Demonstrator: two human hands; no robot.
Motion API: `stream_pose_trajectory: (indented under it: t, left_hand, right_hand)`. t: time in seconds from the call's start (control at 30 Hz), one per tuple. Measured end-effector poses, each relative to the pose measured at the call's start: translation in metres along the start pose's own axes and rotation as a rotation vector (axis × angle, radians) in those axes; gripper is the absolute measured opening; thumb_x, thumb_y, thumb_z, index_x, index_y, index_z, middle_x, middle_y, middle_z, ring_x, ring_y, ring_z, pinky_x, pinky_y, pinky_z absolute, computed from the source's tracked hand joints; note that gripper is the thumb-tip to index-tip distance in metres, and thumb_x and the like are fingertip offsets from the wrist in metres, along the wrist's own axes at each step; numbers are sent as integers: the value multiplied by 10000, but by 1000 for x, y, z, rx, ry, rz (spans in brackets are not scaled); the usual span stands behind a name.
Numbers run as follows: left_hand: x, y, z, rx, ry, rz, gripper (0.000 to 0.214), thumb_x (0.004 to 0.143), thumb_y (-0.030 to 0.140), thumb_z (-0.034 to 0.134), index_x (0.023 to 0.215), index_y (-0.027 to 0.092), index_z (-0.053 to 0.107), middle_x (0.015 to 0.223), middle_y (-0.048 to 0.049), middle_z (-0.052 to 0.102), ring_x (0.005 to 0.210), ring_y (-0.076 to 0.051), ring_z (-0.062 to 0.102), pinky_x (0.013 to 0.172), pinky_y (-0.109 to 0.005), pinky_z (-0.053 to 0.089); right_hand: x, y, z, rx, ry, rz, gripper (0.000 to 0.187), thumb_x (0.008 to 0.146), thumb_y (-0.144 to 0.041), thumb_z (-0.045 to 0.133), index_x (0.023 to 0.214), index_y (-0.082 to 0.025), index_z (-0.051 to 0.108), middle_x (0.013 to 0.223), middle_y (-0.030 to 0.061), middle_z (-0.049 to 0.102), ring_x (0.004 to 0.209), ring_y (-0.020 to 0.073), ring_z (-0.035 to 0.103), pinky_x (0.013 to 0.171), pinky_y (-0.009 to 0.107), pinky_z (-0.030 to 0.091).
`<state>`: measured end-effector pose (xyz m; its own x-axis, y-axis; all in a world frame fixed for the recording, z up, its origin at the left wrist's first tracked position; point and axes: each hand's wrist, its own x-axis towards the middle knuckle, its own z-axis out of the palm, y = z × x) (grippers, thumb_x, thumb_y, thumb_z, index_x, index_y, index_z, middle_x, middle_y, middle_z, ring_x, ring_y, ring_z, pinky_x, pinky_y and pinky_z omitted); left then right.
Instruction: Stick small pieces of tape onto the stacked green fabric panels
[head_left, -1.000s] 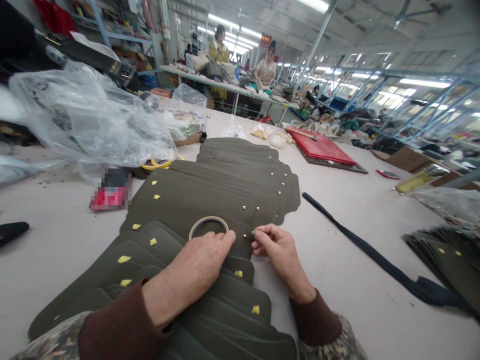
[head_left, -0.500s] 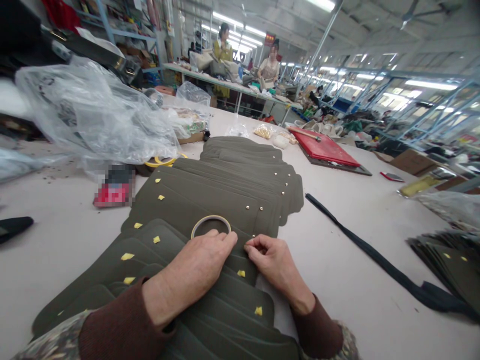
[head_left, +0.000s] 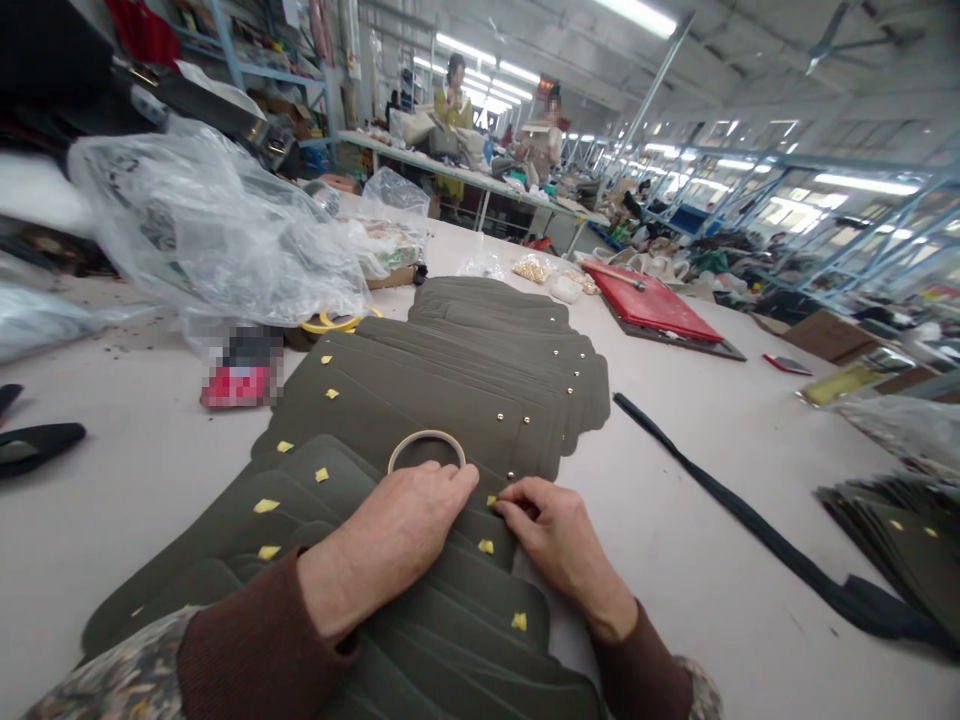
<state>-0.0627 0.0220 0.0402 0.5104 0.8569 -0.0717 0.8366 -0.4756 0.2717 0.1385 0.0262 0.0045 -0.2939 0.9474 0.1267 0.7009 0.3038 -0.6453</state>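
Observation:
A fanned row of dark olive leather pieces runs down the middle of the table, several with small yellow tape squares and brass studs. My left hand lies knuckles-up on the near pieces, fingers curled, its fingertips at a roll of tape. My right hand is pinched, pressing a small yellow tape square onto the top piece just right of my left fingertips. Another yellow square sits just below.
Crumpled clear plastic bags lie at back left, a red pad with a hammer at back right. A black strap runs along the right. More olive pieces are stacked at the far right. Two people work at a distant table.
My right hand moved left and down from the brass stud to beside my left fingertips, where a yellow square now shows under its fingers. The view drifted slightly.

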Motion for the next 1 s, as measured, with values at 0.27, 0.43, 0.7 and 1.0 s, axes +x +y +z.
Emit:
stream_pose_trajectory:
  t: [0.27, 0.43, 0.7, 1.0]
  left_hand:
    - [0, 0, 2, 11, -5, 28, 197, 878, 86, 374, 946, 191, 527, 857, -52, 648, 778, -214, 621, 661, -312, 478]
    - [1, 0, -1, -38, 26, -16, 204, 881, 78, 371, 957, 188, 525, 853, -46, 651, 793, -192, 636, 673, -280, 485]
    - [-1, -10, 3, -161, 234, 96, 367, 943, 195, 385, 1302, 259, 419, 1039, -38, 692, 902, -173, 673, 751, -262, 519]
    - [-2, -7, 8, -107, 179, 85, 395, 954, 223, 377, 1343, 211, 317, 934, -61, 718, 808, -208, 704, 621, -259, 516]
  right_hand:
    - [4, -9, 13, -186, 40, -17, 139, 834, -204, 592, 744, -198, 696, 700, 27, 680, 634, 153, 617, 640, 246, 441]
    - [10, -16, 16, -182, 43, 114, 131, 738, -162, 611, 625, -203, 663, 589, 2, 656, 526, 137, 574, 534, 232, 389]
    - [9, -11, -2, 98, -71, 39, 199, 818, -213, 578, 654, -189, 690, 600, -8, 668, 536, 123, 576, 500, 214, 384]
    - [5, -22, 4, 270, 182, -290, 151, 859, -155, 558, 954, -193, 669, 863, 48, 682, 744, 146, 626, 700, 255, 502]
